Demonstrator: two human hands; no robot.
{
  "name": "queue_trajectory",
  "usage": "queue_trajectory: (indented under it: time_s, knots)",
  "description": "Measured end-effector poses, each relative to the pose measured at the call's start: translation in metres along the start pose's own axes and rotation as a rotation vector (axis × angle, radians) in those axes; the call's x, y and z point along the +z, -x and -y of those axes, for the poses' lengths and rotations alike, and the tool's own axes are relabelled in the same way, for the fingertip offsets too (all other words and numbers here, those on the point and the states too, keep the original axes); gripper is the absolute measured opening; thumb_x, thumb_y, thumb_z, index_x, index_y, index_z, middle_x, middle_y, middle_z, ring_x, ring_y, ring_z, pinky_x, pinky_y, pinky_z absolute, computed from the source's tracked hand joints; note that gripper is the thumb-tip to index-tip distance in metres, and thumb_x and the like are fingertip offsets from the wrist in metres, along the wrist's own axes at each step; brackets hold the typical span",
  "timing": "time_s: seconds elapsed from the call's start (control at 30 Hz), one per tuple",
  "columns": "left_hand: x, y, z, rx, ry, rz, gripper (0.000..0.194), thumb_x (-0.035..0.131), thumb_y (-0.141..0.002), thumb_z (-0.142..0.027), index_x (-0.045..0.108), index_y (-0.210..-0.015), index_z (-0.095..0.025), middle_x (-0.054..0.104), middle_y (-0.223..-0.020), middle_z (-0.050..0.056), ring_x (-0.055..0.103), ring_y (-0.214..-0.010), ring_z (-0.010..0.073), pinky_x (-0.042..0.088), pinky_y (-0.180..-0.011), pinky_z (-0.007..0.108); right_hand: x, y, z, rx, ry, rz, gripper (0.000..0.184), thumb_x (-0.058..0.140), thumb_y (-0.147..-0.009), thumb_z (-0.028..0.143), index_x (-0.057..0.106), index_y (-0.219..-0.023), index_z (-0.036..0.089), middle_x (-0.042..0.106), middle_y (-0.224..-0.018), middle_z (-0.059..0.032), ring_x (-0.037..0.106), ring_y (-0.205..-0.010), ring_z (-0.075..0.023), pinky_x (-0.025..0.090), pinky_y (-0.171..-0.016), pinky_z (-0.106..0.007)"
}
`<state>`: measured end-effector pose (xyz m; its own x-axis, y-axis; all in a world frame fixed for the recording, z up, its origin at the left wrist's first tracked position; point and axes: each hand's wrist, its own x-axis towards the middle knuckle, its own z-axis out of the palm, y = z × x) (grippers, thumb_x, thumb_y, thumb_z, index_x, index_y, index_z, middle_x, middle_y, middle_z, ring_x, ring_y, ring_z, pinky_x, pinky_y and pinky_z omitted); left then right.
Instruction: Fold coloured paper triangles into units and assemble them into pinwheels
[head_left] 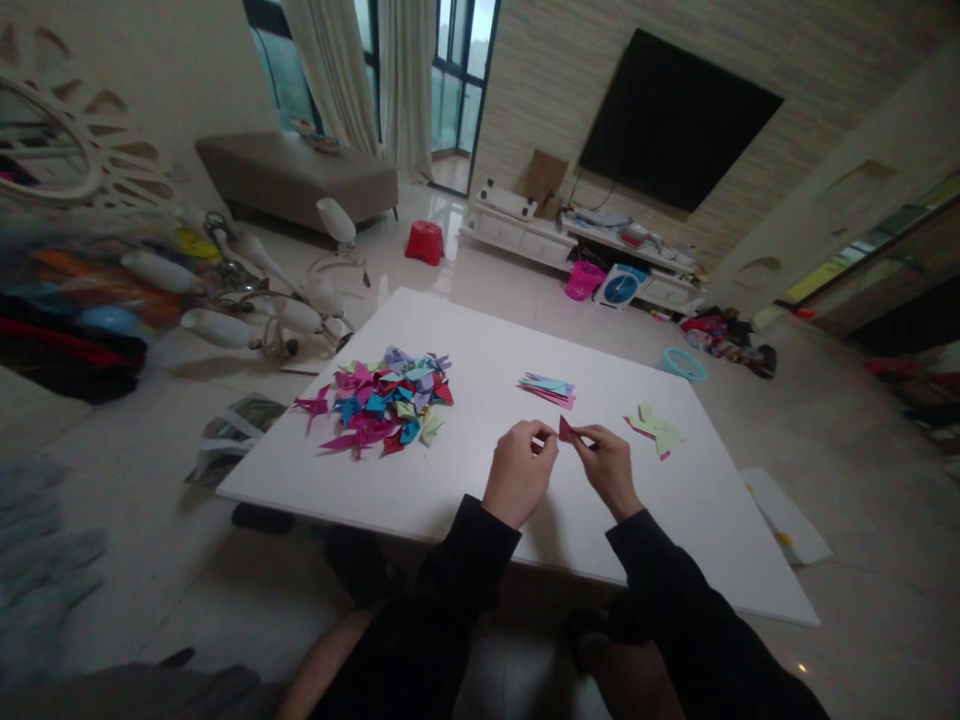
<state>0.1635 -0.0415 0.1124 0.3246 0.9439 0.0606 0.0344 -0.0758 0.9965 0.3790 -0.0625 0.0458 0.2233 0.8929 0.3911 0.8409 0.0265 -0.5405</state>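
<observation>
A small dark-pink piece of folded paper is held up over the white table between my two hands. My right hand pinches its right side between thumb and fingers. On the other side, my left hand has curled fingers closed at the paper's left edge. Just beyond my hands lies a small stack of narrow folded paper strips in blue, pink and purple. To the left is a heap of folded paper cranes in many colours. Light-green and pink folded papers lie to the right.
The white table spans the space before me. Beyond its left side stands a lamp fixture with white shades. A red stool, a pink basket and a turquoise-rimmed basin are on the floor.
</observation>
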Motion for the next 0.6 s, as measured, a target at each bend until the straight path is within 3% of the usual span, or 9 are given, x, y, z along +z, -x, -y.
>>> queue_trajectory:
  time_s: [0.1, 0.2, 0.3, 0.43, 0.6]
  knots:
    - [0.003, 0.000, 0.000, -0.004, 0.025, 0.034, 0.014, 0.057, -0.085, -0.014, 0.070, -0.086, -0.017, 0.071, -0.095, 0.006, 0.064, -0.078, 0.0153, 0.049, -0.076, 0.026, 0.013, -0.057, -0.012, -0.022, 0.330, 0.085, 0.030, 0.053, -0.096, 0.031, 0.080, -0.097, 0.017, 0.077, -0.097, -0.0112, 0.069, -0.080, -0.0207, 0.052, -0.078, -0.032]
    - [0.006, 0.001, 0.001, -0.018, 0.031, 0.052, 0.014, 0.056, -0.084, -0.013, 0.069, -0.087, -0.017, 0.071, -0.095, 0.006, 0.064, -0.075, 0.0150, 0.049, -0.073, 0.027, 0.031, -0.115, -0.021, 0.041, 0.744, 0.297, 0.033, 0.048, -0.097, 0.024, 0.079, -0.101, 0.017, 0.076, -0.106, -0.0146, 0.069, -0.097, -0.0234, 0.049, -0.085, -0.031]
    - [0.007, 0.004, 0.002, -0.026, 0.019, 0.049, 0.014, 0.056, -0.083, -0.013, 0.069, -0.086, -0.018, 0.070, -0.093, 0.005, 0.063, -0.073, 0.0147, 0.050, -0.072, 0.028, 0.054, -0.154, -0.028, 0.107, 0.822, 0.348, 0.032, 0.048, -0.095, 0.017, 0.078, -0.103, 0.008, 0.073, -0.110, -0.0238, 0.066, -0.108, -0.0283, 0.047, -0.089, -0.034]
    - [0.008, 0.006, 0.003, -0.046, 0.017, 0.049, 0.014, 0.057, -0.082, -0.014, 0.069, -0.087, -0.019, 0.070, -0.092, 0.004, 0.062, -0.073, 0.0145, 0.050, -0.072, 0.028, 0.089, -0.166, -0.040, 0.169, 0.824, 0.399, 0.034, 0.045, -0.095, 0.011, 0.074, -0.109, 0.002, 0.070, -0.114, -0.0293, 0.064, -0.114, -0.0307, 0.046, -0.090, -0.035]
    - [0.005, 0.003, 0.003, -0.051, 0.037, 0.021, 0.014, 0.057, -0.082, -0.013, 0.069, -0.086, -0.019, 0.070, -0.093, 0.004, 0.063, -0.073, 0.0145, 0.051, -0.073, 0.028, 0.122, -0.144, -0.050, 0.237, 0.818, 0.517, 0.037, 0.049, -0.098, 0.023, 0.074, -0.112, 0.000, 0.072, -0.107, -0.0284, 0.071, -0.099, -0.0274, 0.047, -0.079, -0.032]
